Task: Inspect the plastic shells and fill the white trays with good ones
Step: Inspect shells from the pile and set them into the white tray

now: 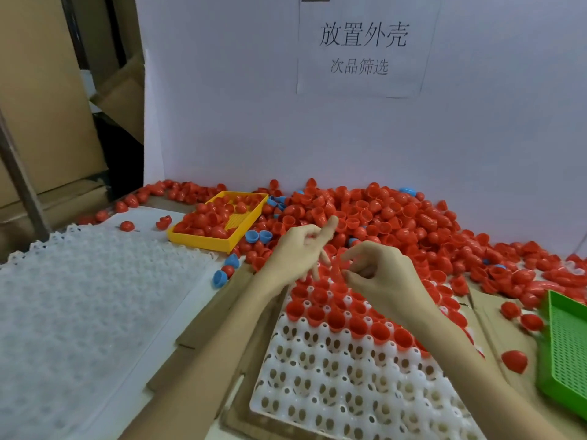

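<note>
Both hands meet above the far end of a white tray (333, 376) whose sockets lie directly beneath and toward the person from them. The left hand (297, 252) has its fingers loosely bent, the index finger reaching out toward the heap beyond; motion blur leaves it unclear whether it holds a shell. The right hand (381, 274) curls its thumb and fingers around a blurred red shell (336, 269) held between the two hands, just above the tray. Under and just nearer than the hands, several rows of seated red shells (327, 312) fill the tray's far sockets, open side up; the nearer sockets show bare white. Beyond both hands a large heap of loose red shells (397, 217) spreads against a white backboard (222, 122), with a few blue shells (254, 236) scattered to the left of the left hand. Farther left and beyond that hand stands a yellow basket (203, 241) partly filled with red shells. To the left of the left forearm lies a stack of white trays (79, 312). To the right of the right forearm sits a green basket (565, 350), with single red shells beside it on cardboard (203, 331).
</note>
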A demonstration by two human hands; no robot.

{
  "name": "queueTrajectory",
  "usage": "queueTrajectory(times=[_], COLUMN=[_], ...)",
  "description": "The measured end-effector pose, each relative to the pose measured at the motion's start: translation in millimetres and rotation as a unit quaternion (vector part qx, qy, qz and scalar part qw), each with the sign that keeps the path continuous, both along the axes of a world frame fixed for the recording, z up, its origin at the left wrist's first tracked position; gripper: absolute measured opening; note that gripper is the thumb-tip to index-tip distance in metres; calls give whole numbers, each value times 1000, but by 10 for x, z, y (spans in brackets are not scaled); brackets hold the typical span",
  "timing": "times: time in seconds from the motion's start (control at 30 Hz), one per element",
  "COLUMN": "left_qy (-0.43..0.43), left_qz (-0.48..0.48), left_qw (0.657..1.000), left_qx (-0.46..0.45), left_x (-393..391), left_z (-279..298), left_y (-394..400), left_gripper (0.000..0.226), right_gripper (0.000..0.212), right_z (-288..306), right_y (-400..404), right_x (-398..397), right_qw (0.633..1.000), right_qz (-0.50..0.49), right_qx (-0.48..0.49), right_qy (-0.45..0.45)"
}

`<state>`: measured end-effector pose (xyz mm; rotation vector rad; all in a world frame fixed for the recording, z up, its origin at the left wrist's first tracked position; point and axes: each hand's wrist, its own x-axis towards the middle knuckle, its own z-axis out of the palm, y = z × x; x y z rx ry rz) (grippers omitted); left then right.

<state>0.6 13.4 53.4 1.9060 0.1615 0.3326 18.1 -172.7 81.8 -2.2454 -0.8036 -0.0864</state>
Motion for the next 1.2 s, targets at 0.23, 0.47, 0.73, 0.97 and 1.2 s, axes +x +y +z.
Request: queueTrajectory(times=[0.23, 0.47, 0.73, 0.97, 1.2], left_qy=[-36, -45, -56, -65, -77], left_qz=[142, 131, 117, 115, 97], left_qw=[987, 988, 989, 989, 990], left_qx=[-70, -66, -77, -61, -64], left_x=[36, 45, 65, 66, 84], left_z=[-45, -53, -30, -34, -51], left_y=[154, 125, 138, 117, 74], left_gripper=[76, 76, 76, 73, 72], right_gripper=[22, 12, 14, 17, 51], right_z=[-274, -380, -157, -111, -449], right_y=[213, 439, 285, -508, -1255], right_x=[-585, -688, -511, 836, 1619], right_qw=[988, 974, 981, 989, 962], right_qz=[120, 129, 141, -128, -99], right_qx=[-81, -186, -129, -33, -239], right_qy=[46, -4, 34, -58, -90])
